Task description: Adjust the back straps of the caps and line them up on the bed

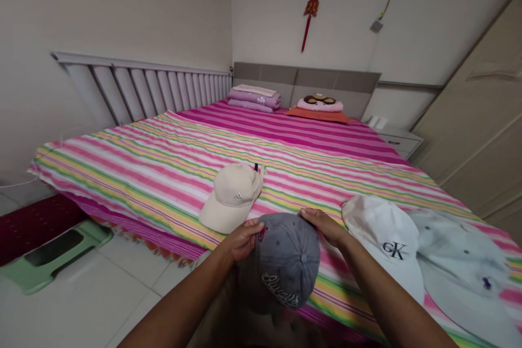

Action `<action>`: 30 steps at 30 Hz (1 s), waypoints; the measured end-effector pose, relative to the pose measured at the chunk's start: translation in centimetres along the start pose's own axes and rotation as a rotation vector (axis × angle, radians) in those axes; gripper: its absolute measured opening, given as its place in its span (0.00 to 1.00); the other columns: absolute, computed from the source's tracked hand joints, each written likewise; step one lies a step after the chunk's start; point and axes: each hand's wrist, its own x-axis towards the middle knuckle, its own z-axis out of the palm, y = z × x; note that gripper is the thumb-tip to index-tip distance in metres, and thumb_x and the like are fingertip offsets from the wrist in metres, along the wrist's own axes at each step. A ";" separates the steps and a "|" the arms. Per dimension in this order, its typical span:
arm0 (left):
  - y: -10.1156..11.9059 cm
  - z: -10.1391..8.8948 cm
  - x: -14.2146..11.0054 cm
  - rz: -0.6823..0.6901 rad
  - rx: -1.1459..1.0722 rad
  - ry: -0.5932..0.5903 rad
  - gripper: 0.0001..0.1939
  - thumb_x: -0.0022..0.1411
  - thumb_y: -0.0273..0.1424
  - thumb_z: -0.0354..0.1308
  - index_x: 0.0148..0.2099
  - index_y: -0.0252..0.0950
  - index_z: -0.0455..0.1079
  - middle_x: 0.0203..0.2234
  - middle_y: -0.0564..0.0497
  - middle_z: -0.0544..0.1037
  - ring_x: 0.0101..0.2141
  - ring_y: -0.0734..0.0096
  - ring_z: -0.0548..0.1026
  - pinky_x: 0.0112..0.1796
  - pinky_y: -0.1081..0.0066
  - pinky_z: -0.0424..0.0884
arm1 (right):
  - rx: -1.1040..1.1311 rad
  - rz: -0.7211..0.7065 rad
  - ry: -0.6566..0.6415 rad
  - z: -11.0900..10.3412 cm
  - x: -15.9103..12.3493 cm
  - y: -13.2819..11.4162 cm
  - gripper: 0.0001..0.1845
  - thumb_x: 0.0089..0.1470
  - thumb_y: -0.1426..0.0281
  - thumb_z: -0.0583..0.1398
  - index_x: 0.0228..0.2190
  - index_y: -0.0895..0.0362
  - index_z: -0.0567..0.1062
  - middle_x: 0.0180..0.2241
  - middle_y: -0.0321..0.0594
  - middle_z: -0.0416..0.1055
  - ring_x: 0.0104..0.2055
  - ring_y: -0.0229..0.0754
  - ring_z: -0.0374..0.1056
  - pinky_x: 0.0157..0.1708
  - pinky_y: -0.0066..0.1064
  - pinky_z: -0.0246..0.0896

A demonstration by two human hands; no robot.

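A dark grey baseball cap (285, 261) with pale script lettering hangs between my hands, just over the bed's near edge. My left hand (243, 240) pinches its left rim, thumb and fingers closed on the cloth. On the far right rim, my right hand (324, 227) grips the same cap, its fingertips partly hidden. Behind it on the bed lies a cream cap (233, 190) with a small logo. To the right rests a white cap (385, 234) marked CK, overlapping a pale blue-green cap (460, 255) with a small dark emblem.
A striped sheet (134, 157) covers the bed. Folded purple bedding (255, 99) and an orange pillow (318, 115) lie by the headboard (265, 73). A green stool (44, 266) stands on the tiled floor at left, and a white nightstand (397, 140) at right.
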 end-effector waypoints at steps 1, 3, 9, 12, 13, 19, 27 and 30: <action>0.0 0.0 -0.1 0.006 0.005 0.004 0.06 0.49 0.28 0.60 0.31 0.30 0.72 0.24 0.48 0.77 0.26 0.72 0.75 0.33 0.73 0.68 | -0.039 -0.006 0.007 -0.2 -0.3 0.2 0.22 0.43 0.52 0.58 0.19 0.59 0.67 0.18 0.33 0.63 0.21 0.34 0.55 0.23 0.27 0.49; -0.1 -0.1 -0.2 0.013 0.021 0.015 0.06 0.50 0.28 0.60 0.32 0.29 0.72 0.24 0.47 0.77 0.26 0.71 0.75 0.34 0.72 0.68 | -0.108 -0.014 0.020 -0.7 -1.0 0.7 0.23 0.44 0.51 0.56 0.17 0.59 0.66 0.17 0.32 0.61 0.21 0.34 0.53 0.24 0.28 0.48; -0.2 -0.1 -0.9 0.021 0.004 -0.012 0.08 0.51 0.27 0.59 0.35 0.29 0.72 0.25 0.46 0.77 0.27 0.70 0.75 0.36 0.71 0.67 | -0.241 -0.066 0.045 -1.1 -2.2 1.6 0.23 0.37 0.52 0.61 0.16 0.58 0.61 0.16 0.28 0.53 0.20 0.32 0.48 0.21 0.25 0.43; 0.6 0.5 -1.6 0.025 -0.005 -0.073 0.12 0.51 0.25 0.58 0.40 0.30 0.71 0.29 0.44 0.78 0.31 0.67 0.75 0.37 0.68 0.67 | -0.263 -0.135 0.093 -0.8 -2.3 0.6 0.22 0.40 0.51 0.59 0.18 0.57 0.61 0.17 0.28 0.52 0.19 0.31 0.46 0.19 0.25 0.41; 1.0 0.7 -1.9 0.029 -0.005 -0.102 0.15 0.50 0.24 0.58 0.42 0.30 0.70 0.31 0.43 0.78 0.32 0.65 0.75 0.38 0.68 0.67 | -0.267 -0.161 0.112 -0.6 -2.2 0.0 0.22 0.41 0.51 0.58 0.18 0.57 0.61 0.17 0.28 0.52 0.19 0.31 0.46 0.19 0.25 0.40; 5.1 1.4 -3.4 0.103 0.027 -0.133 0.31 0.45 0.19 0.57 0.54 0.34 0.60 0.42 0.42 0.74 0.40 0.61 0.74 0.39 0.67 0.67 | -0.269 -0.308 0.167 1.5 0.6 -5.0 0.18 0.43 0.54 0.58 0.21 0.56 0.63 0.17 0.29 0.54 0.18 0.32 0.47 0.18 0.25 0.41; 14.5 -1.3 -2.7 0.171 0.196 0.054 0.30 0.44 0.18 0.54 0.53 0.30 0.62 0.39 0.42 0.76 0.34 0.62 0.75 0.33 0.71 0.67 | -0.334 -0.347 0.167 4.6 10.1 -10.8 0.14 0.46 0.62 0.59 0.19 0.58 0.64 0.15 0.28 0.55 0.18 0.30 0.51 0.17 0.24 0.45; 17.8 -3.1 -0.8 0.218 0.230 0.109 0.24 0.45 0.18 0.54 0.47 0.29 0.68 0.36 0.42 0.77 0.31 0.64 0.75 0.34 0.70 0.68 | -0.373 -0.314 0.178 5.3 14.2 -12.3 0.11 0.50 0.66 0.58 0.22 0.61 0.67 0.19 0.29 0.59 0.19 0.30 0.56 0.19 0.23 0.52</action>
